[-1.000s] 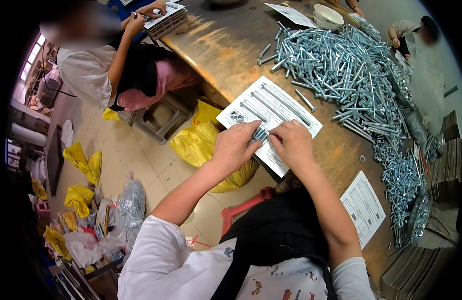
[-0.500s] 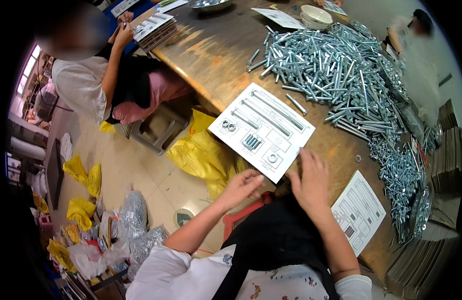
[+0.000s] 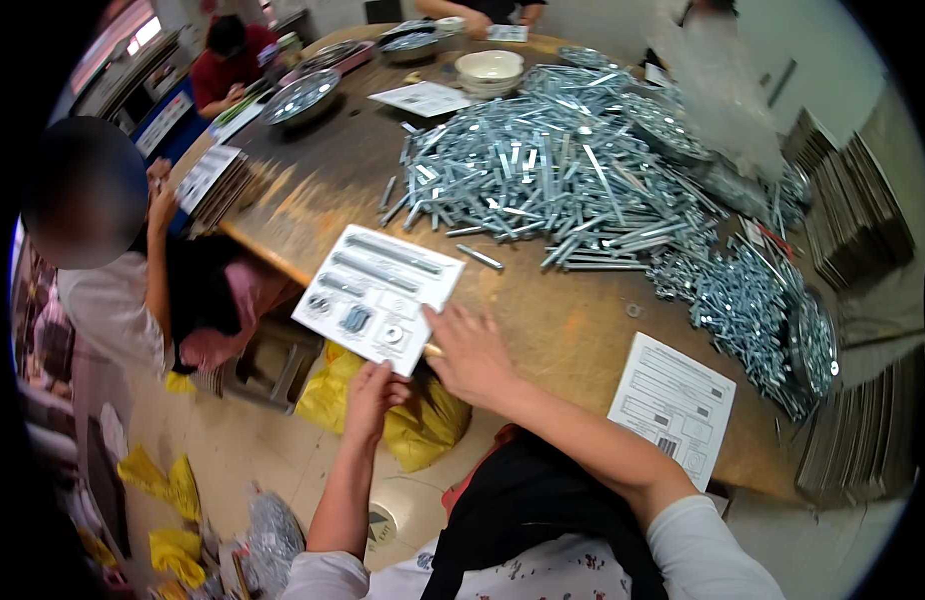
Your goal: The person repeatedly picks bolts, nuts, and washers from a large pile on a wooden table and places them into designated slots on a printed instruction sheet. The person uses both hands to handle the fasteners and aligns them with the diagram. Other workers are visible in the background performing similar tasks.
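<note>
A white card (image 3: 378, 285) with long bolts, nuts and washers on its face lies at the table's edge, its near corner jutting past it. My left hand (image 3: 371, 402) is closed on that near corner, thumb on top. My right hand (image 3: 473, 355) rests at the card's right side, fingers stretched out and touching its edge. A single loose bolt (image 3: 480, 257) lies just beyond the card. To the right, another white card stack (image 3: 673, 405) with printed outlines sits near the table's front edge.
A large heap of bolts (image 3: 543, 160) covers the table's far middle, with smaller fasteners (image 3: 743, 310) at right. Bowls (image 3: 490, 68) and metal trays (image 3: 303, 97) stand farther back. A co-worker (image 3: 123, 300) sits at left. Stacked cardboard (image 3: 863, 430) is at right, yellow bags (image 3: 423, 425) below.
My view has swung to the right, so the table and card appear farther left. My left hand has closed on the card's near corner; my right hand has come onto its right edge.
</note>
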